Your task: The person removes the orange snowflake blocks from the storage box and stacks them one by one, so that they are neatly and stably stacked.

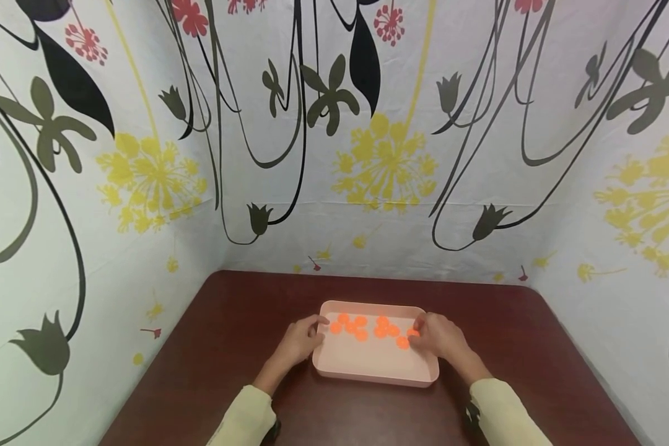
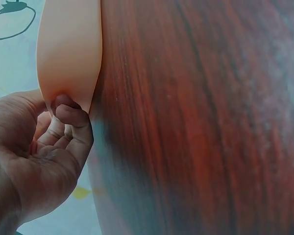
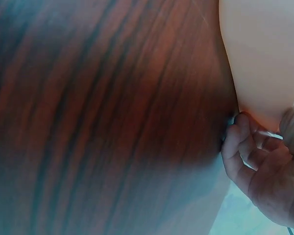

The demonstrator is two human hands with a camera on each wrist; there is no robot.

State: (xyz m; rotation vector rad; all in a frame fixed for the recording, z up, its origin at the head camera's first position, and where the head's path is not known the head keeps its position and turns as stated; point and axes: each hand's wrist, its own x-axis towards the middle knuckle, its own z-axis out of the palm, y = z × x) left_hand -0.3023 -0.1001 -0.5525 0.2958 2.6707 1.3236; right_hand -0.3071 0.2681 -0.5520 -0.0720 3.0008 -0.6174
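A shallow pale-pink tray with rounded corners sits slightly skewed over the dark table. Several small flat orange pieces, roundish in outline, lie in its far half; their exact kind is not clear. At the tray's left end my left hand grips the rim between thumb and fingers. My right hand grips the opposite end, its thumb over the rim near the rightmost pieces. In the left wrist view, curled fingers of the left hand meet the tray wall. The right wrist view shows the right hand's fingers beneath the tray's end.
The reddish-brown wood-grain table extends around the tray on all sides. White cloth printed with flowers and stems hangs behind the table and along its left and right sides.
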